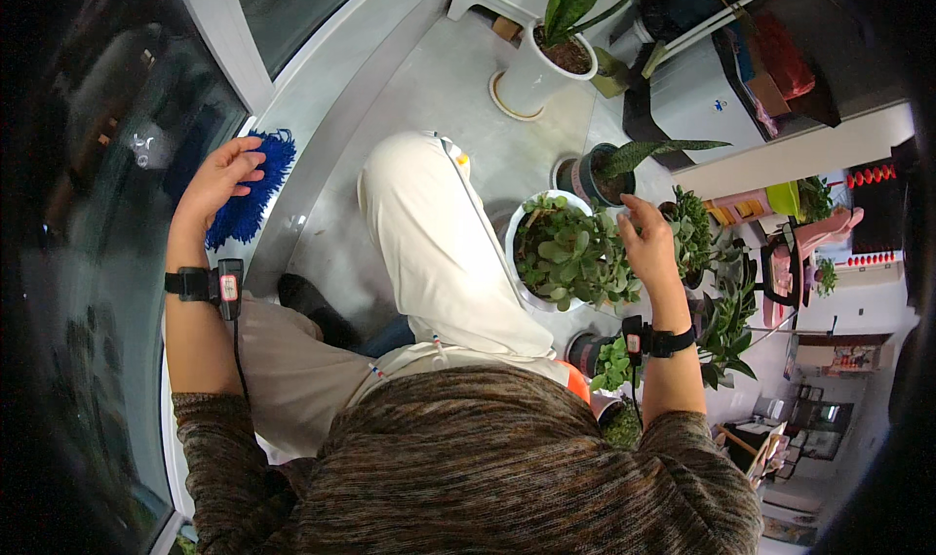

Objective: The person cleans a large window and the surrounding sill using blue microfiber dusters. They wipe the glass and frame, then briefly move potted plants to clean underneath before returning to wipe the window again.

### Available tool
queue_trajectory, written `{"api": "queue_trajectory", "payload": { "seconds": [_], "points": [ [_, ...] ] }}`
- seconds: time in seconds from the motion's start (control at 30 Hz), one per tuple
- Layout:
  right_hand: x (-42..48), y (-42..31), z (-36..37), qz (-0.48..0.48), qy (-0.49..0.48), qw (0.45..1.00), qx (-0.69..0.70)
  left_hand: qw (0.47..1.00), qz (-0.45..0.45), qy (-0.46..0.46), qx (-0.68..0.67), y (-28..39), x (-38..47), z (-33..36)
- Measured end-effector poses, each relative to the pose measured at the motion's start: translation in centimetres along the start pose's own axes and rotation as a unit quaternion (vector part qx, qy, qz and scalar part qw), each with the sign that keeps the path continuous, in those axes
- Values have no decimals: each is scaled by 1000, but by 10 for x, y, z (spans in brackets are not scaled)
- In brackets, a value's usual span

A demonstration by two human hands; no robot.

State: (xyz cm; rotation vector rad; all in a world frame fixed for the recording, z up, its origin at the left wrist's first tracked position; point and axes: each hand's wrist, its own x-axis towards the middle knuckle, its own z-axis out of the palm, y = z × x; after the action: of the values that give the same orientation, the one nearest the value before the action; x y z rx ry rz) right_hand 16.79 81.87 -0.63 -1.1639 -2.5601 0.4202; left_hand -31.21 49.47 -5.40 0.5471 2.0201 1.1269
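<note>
My left hand (pixel 223 174) rests against a dark blue shaggy cleaning cloth (pixel 256 189) on the white window sill, beside the dark window glass (pixel 110 262). Its fingers lie bent over the cloth's upper part; whether they grip it cannot be told. On the other side, my right hand (pixel 647 237) hangs with its fingers apart and nothing in them. It is over or beside the leafy succulent (pixel 570 251) in a round white pot. A small device is strapped to each wrist. My legs in pale trousers are between the sill and the pots.
A snake plant in a tall white pot (pixel 541 72) stands on the grey tiled floor (pixel 409 101), and another grows in a dark green pot (pixel 596 174). More potted plants (pixel 724 321) stand to the right. A white window frame post (pixel 223 35) rises by the sill.
</note>
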Motion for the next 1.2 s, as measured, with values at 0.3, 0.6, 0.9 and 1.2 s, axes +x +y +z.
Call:
{"api": "queue_trajectory", "payload": {
  "seconds": [0.3,0.6,0.9,1.2],
  "points": [
    [-10,-48,2,7,-116,992,48,998,-23,-18,63,-17,10,-10],
    [-118,24,88,-70,-448,886,96,986,-61,-85,130,-9,45,36],
    [-191,152,135,551,-372,708,241,945,90,-114,294,139,104,109],
    [-234,234,233,320,-34,923,210,748,341,-370,432,193,148,408]
  ]
}}
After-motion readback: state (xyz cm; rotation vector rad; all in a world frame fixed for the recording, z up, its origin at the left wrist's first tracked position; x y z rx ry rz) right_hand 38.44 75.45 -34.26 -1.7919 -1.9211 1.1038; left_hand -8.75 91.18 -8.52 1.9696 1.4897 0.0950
